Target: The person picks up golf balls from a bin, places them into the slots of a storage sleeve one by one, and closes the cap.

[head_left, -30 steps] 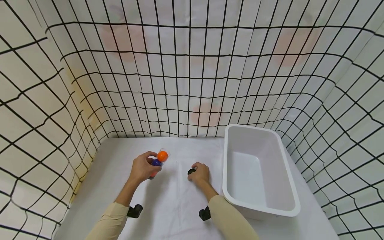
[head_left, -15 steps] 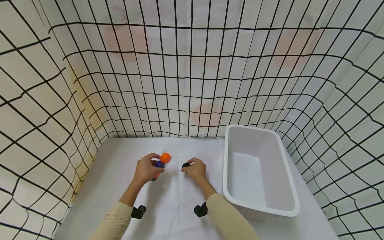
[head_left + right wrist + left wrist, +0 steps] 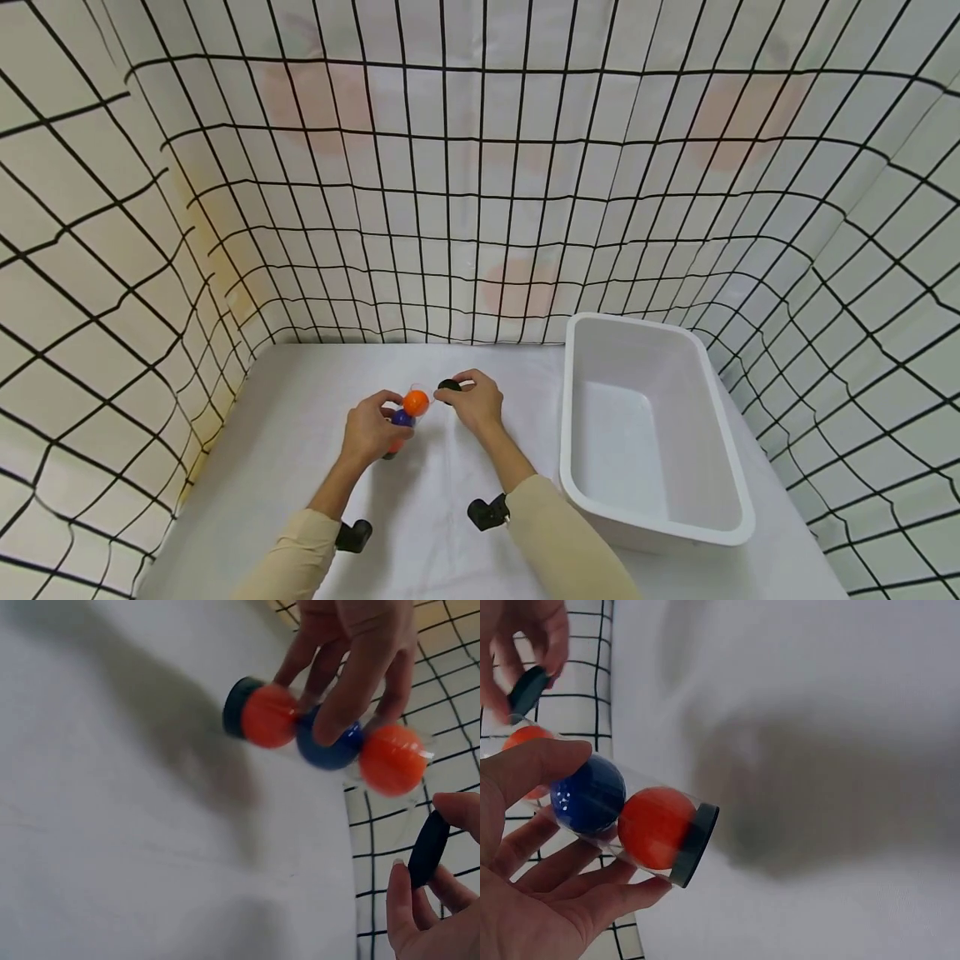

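My left hand grips a clear plastic tube around its middle, tilted above the white table. Inside it sit an orange ball, a blue ball and a red-orange ball in a row. A dark cap closes the lower end; the other end is uncovered. My right hand pinches a loose dark round cap between thumb and fingers, held close to the tube's uncovered end, beside the orange ball.
A deep white plastic tub stands on the table to the right of my right arm. Black grid netting rises behind and on both sides of the white-covered table.
My right hand has lifted the cap and moved it left and away from me, up to the tube's uncovered end. The left hand with the tube has shifted slightly right.
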Demonstrator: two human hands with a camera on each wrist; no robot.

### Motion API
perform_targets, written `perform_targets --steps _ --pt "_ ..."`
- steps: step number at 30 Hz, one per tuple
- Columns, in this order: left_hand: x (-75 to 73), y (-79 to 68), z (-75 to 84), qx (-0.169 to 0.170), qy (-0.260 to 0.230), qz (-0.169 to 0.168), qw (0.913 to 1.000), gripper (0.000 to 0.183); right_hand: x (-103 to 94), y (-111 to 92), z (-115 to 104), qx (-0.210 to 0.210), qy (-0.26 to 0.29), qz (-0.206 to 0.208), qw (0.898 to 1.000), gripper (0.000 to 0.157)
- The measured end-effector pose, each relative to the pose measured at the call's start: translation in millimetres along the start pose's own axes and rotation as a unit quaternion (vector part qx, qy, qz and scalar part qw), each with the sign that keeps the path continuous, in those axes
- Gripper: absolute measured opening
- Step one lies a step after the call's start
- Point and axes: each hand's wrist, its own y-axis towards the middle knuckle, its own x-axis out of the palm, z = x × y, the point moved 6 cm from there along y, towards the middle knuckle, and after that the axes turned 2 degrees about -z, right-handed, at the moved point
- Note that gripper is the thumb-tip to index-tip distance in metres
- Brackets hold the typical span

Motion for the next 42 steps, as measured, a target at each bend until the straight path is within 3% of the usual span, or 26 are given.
perform_targets --steps 6,13,22,34,42 --pt "7.8 2.8 1.6 -0.001 -0.004 0.000 1.0000 0.046 0.0 -0.9 -19.3 0.013 0.060 -0.015 0.998 0.043" --pt "15.7 4.4 6.2 0.009 0.000 0.004 1.0000 0.049 -1.3 -1.5 -29.5 0.013 0.066 -0.020 0.998 0.037" --pt "28.5 3.3 5.5 0.012 -0.006 0.003 0.9999 0.048 -6.9 -2.1 -28.4 0.012 0.049 -0.040 0.998 0.037" --pt "29.8 6.1 7.5 0.017 -0.007 0.005 0.9998 0.048 -6.0 -1.7 -24.7 -0.004 0.034 -0.034 0.999 0.035" --pt "29.7 8.7 4.4 0.003 -0.010 -0.016 0.9998 0.048 -6.0 -7.4 -27.6 -0.008 0.021 -0.044 0.999 0.034"
